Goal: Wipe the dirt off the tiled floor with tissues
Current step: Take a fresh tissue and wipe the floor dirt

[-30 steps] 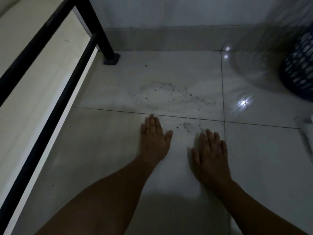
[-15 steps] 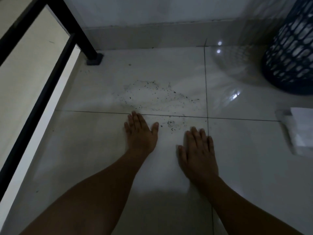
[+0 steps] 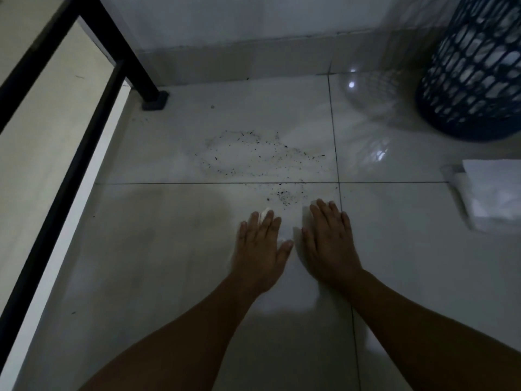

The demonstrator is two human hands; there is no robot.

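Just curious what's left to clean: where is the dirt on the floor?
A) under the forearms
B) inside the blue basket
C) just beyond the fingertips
C: the dark dirt specks lie on the tiles ahead of the left hand and right hand, both pressed flat.

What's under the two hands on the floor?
White tissue peeks out from under the left hand and the right hand, both flat on the pale tiled floor. Its extent underneath is hidden.

Dim, grainy wide-angle view, small glare spots on glossy floor tiles (image 3: 366, 142), edges bowed.
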